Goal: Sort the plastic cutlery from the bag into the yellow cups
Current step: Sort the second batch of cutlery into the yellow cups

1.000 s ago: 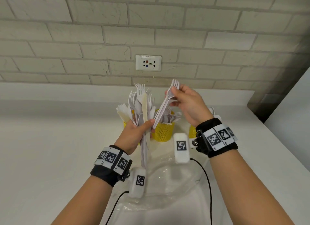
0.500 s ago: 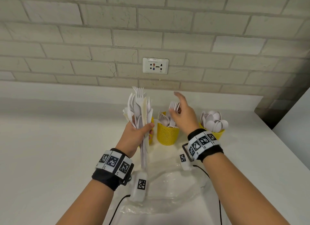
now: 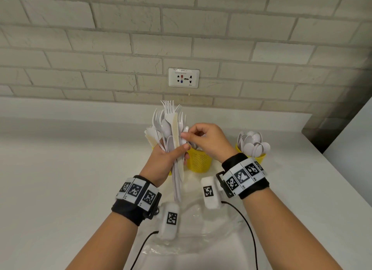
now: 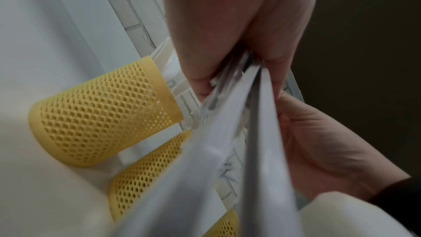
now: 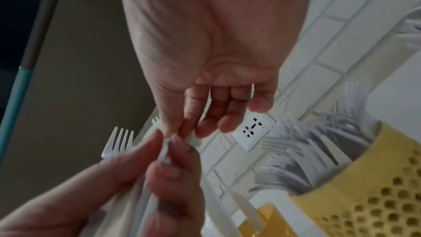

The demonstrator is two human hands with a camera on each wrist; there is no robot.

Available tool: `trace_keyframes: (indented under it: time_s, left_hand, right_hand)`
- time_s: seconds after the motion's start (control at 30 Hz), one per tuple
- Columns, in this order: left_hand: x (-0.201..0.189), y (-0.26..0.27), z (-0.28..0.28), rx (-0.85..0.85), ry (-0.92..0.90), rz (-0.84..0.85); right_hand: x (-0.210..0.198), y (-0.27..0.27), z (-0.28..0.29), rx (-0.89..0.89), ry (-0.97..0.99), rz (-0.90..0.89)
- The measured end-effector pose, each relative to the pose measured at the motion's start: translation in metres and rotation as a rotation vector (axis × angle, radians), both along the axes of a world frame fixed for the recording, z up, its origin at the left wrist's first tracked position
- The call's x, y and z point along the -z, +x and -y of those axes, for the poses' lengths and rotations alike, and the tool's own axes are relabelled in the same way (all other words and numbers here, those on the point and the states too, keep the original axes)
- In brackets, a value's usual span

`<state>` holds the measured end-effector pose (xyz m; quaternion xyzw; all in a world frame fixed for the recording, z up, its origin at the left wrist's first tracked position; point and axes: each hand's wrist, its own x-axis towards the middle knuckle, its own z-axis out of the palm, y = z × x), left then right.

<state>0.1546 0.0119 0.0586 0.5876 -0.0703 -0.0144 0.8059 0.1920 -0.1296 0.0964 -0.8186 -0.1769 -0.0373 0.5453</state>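
White cutlery bundle [image 3: 173, 141] gripped in L hand [image 3: 164, 161]; R hand [image 5: 205, 71] pinches one piece, clear only from wrist cam.

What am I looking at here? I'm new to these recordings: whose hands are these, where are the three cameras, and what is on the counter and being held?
No robot here: a person works with bare hands, wearing tagged wristbands. The large picture comes from a camera on the head, looking down; the other two come from cameras strapped to each wrist, looking along the fingers.

The left hand grips a mixed bundle of white plastic cutlery, forks, spoons and knives, standing upright. The right hand pinches one piece at the bundle's edge; which kind is hard to tell.

On the white counter stand yellow mesh cups: the middle cup holds forks, as the right wrist view shows, the right cup holds spoons, and a third is mostly hidden behind the left hand. The clear plastic bag lies nearest the person.
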Motion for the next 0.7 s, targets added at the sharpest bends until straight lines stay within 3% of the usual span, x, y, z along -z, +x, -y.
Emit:
trace_keyframes:
  time_s: [0.2,0.3,0.37,0.43,0.57,0.7]
  left_hand:
    - [0.001,0.0,-0.005,0.012,-0.034,-0.079]
    - [0.003,0.0,-0.007,0.006,-0.03,-0.092]
    - [0.004,0.0,-0.006,0.003,-0.02,-0.081]
    - [0.005,0.0,-0.006,-0.006,-0.008,-0.069]
    - [0.002,-0.001,-0.002,0.013,0.002,-0.056]
    - [-0.001,-0.001,-0.001,0.013,-0.018,-0.057]
  right_hand:
    - [-0.013,0.0,0.005,0.131,0.359,-0.044]
    - [-0.025,-0.004,0.007,0.209,0.589,0.063]
    - [-0.028,-0.001,0.01,0.258,0.642,0.127]
    - [-0.025,0.003,0.011,0.237,0.591,0.097]
    - [-0.005,0.001,0.0,0.17,0.191,-0.032]
    - [0.003,0.0,-0.004,0.162,0.212,-0.065]
